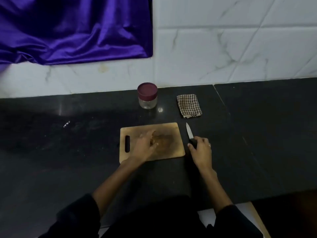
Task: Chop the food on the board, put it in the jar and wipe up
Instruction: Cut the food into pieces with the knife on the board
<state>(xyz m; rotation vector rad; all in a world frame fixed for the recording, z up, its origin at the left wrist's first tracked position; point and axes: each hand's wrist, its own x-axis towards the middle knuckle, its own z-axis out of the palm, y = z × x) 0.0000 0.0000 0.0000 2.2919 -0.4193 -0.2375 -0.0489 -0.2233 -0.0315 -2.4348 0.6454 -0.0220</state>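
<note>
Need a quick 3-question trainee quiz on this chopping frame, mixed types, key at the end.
1. True or false: the jar has its lid off.
2. Which hand grips the knife? A) left B) right C) neither
3. Fill in: the checked cloth lies to the ____ of the jar, as seen in the head view.

Key:
1. False; the maroon lid is on.
2. B; the right hand grips the handle beside the cutting board, while the left hand rests on the food on the board.
3. right
</note>
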